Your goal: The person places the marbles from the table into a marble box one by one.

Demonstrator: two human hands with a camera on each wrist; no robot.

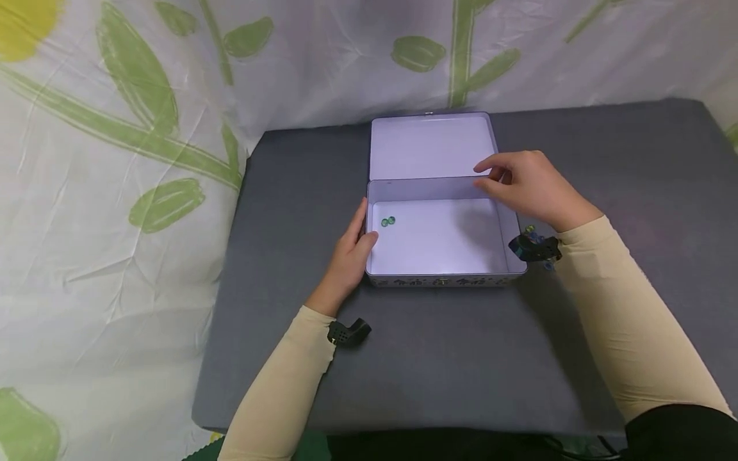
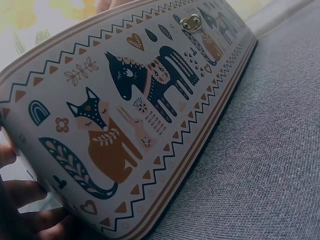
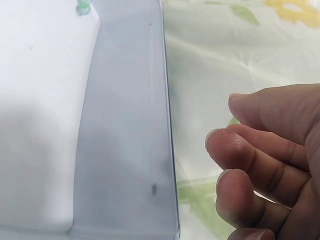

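A tin box [image 1: 438, 280] with a raised hinged lid [image 1: 432, 147] stands on the table; its front, printed with a fox and a horse and fitted with a metal clasp [image 2: 191, 22], fills the left wrist view. My left hand [image 1: 347, 259] grips its left wall, thumb over the rim and fingers along the outside. Two green glass marbles [image 1: 388, 221] lie inside near the left wall. Over the box's back right corner hovers my right hand [image 1: 533, 186], fingers loosely bent, thumb and fingertips apart, nothing between them in the right wrist view.
Several blue and green marbles [image 1: 532, 232] lie on the grey table [image 1: 450, 358] just right of the box, partly hidden behind the right wrist camera [image 1: 536, 248]. A white curtain [image 1: 323, 70] with green leaves hangs behind and left of the table.
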